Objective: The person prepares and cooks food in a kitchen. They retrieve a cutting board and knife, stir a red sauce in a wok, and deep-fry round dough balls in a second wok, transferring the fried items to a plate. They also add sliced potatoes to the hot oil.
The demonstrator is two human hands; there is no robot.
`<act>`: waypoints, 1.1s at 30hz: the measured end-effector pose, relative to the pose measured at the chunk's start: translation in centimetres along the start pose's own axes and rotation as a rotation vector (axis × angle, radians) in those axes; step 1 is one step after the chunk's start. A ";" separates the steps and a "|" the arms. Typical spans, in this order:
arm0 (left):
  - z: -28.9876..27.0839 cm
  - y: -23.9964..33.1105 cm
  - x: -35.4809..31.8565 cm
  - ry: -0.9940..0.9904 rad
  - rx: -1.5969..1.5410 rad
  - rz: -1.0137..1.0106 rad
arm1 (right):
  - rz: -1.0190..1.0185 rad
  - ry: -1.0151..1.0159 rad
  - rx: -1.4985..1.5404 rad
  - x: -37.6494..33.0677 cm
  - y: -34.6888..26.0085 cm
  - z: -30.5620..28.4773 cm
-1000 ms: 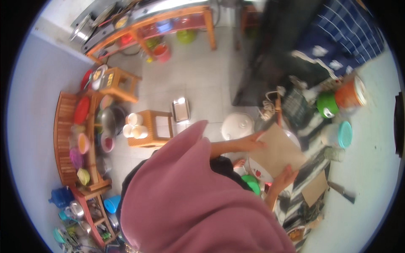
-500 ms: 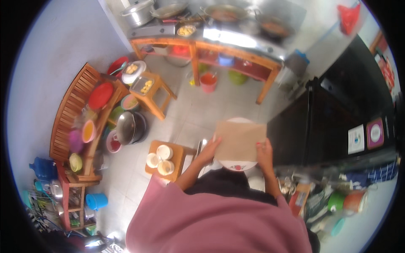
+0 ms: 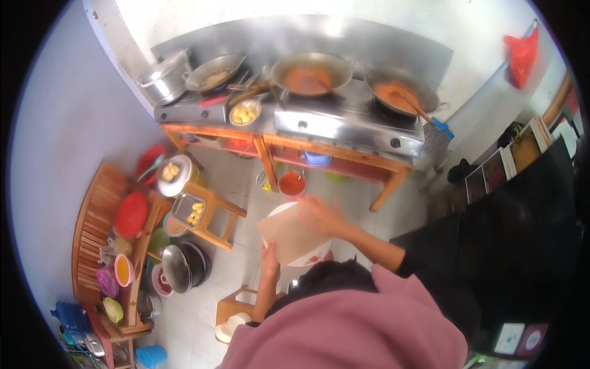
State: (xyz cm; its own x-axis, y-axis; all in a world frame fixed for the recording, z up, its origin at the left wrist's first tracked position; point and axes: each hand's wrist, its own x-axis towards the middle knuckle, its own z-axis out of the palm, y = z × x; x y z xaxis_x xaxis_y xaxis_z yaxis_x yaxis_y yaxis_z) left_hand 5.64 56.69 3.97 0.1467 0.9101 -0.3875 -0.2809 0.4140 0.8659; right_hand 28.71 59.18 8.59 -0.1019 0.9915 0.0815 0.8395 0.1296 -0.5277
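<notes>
A sheet of brown paper (image 3: 289, 237) lies over a white plate (image 3: 316, 255) with a red flower on its rim, in front of my body. My left hand (image 3: 270, 259) grips the paper's left edge; whether its fingers also hold the plate underneath is hidden. Over the upper right part of the paper is my right hand (image 3: 322, 216), blurred by motion, its fingers seemingly stretched out and holding nothing I can see. Beyond the plate, a bucket (image 3: 292, 183) with red-orange contents stands on the floor.
Along the far wall, a wooden table (image 3: 319, 147) bears stoves and wide woks of red-orange food (image 3: 307, 75). Left are a stool (image 3: 215, 212) with a tray of yellow pieces, a dark pot (image 3: 193, 267) and a wooden bench (image 3: 98, 227). A black fridge (image 3: 510, 246) stands right.
My view has swung toward the stoves. The paper and plate have tilted and shifted left. My right hand has left the paper's right edge and come over its upper part; the left still grips.
</notes>
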 end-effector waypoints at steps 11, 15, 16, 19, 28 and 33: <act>-8.9 5.2 8.7 0.577 -0.345 0.015 | 0.253 0.819 -0.535 29.6 8.9 -12.5; -15.4 6.6 13.2 0.609 -0.299 0.070 | 0.570 0.294 -0.462 33.4 13.9 -17.4; -17.2 7.2 15.0 0.583 -0.297 0.069 | 0.533 0.259 -0.530 33.8 14.3 -18.6; -22.7 9.3 18.6 0.567 0.036 0.068 | 0.336 0.226 -0.725 34.8 14.1 -22.2; -28.2 18.1 35.4 0.434 -0.221 -0.053 | 0.482 0.077 -1.095 45.4 13.9 -25.7; -27.5 20.8 40.8 0.407 -0.156 -0.123 | 0.837 -0.365 -0.783 49.1 10.6 -28.5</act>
State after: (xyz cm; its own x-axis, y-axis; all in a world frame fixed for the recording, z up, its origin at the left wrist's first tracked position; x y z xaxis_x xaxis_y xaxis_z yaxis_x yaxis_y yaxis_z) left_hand -20.29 102.89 -2.49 -0.1877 0.7740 -0.6048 -0.4293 0.4891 0.7592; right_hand 47.83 108.80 31.13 0.5905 0.7261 -0.3523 0.8012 -0.4750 0.3640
